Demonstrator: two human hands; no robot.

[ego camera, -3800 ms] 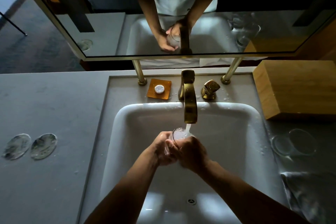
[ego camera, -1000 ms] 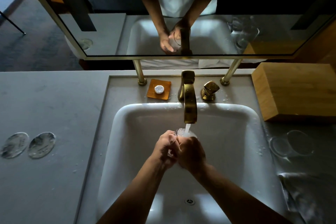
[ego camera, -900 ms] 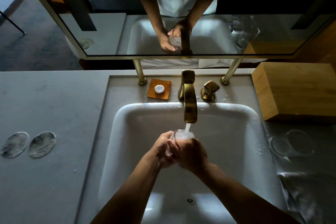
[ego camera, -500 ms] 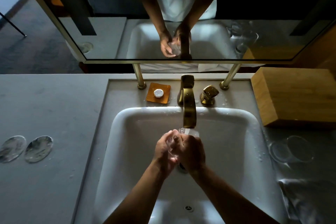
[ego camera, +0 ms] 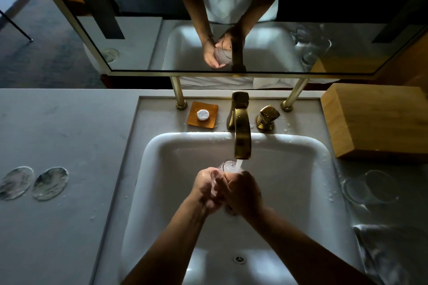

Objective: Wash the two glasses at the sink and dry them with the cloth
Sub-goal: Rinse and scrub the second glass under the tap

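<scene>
We see one clear glass [ego camera: 228,166] under running water above the sink [ego camera: 308,146]. The second glass [ego camera: 370,188] stands right of it, near the cloth [ego camera: 393,254].

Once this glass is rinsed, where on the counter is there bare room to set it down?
Widest bare patch: the grey counter left of the sink, behind the two round coasters. The right side is crowded: wooden box, second glass and cloth fill it. The glass is in both hands.

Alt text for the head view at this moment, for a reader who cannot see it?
Both hands, left hand and right hand, grip a clear drinking glass under water running from a brass faucet over a white rectangular sink. A second clear glass lies on the grey counter at right.
</scene>
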